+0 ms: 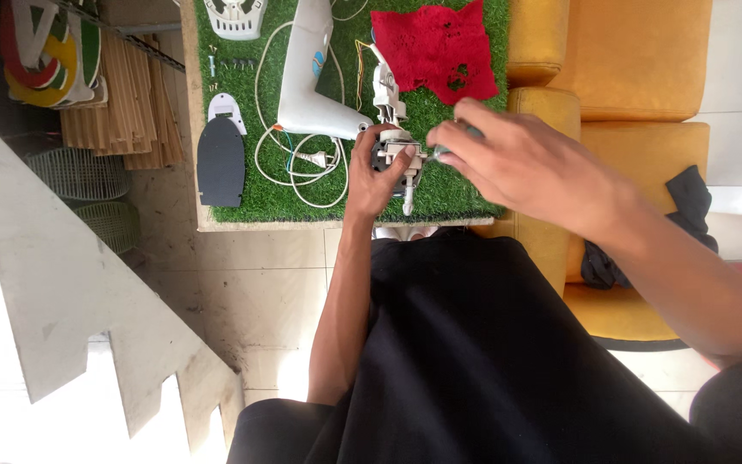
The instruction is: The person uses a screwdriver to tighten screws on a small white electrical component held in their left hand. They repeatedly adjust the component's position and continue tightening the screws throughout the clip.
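Motor (398, 161) sits near front edge of green-turfed desk (251, 202), its shaft pointing toward person. Left hand (377, 172) grip clamped on motor, fingers wrapped round its left side. Right hand (517, 163) fingers pinched together on small tool (436, 152), mostly hidden, tip touching motor's right side. White housing (311, 77) just behind motor, coiled white cord (298, 163) to left, red cloth (435, 47) behind. Dark soleplate (221, 161) lies at desk's left edge.

Bare forearms, left hand (377, 176), right hand (517, 163), no sleeves showing, black garment over the lap
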